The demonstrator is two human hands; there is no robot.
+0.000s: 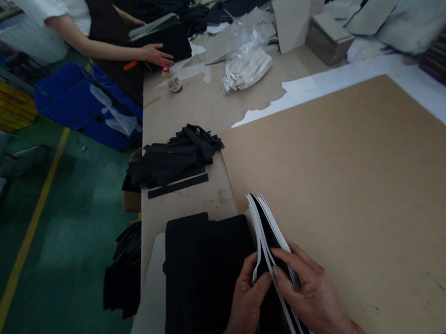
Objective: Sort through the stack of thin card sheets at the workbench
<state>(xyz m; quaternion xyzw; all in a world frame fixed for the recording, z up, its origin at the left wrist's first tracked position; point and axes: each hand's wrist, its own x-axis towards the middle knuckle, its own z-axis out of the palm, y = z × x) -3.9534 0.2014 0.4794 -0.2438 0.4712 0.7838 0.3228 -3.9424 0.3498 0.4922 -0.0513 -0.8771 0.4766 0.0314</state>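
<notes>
Two hands (244, 308) (315, 295), fingers (293, 260) on one panel bundle (288, 317)

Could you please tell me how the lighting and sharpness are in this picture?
Head view: dim overall, the black sheets showing little surface detail; head view: left hand, right hand and held boards fairly clear, while the yellow crate at the left edge looks blurred.

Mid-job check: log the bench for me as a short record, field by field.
Left hand: gripping white-edged black sheets
Right hand: on the same sheets, fingertips between them
Black panels: overlapping, beside the left hand
Black strips: loose pile, left of the brown board
Plastic bag: beyond the strips
Co-worker's hand: on a dark item
</notes>
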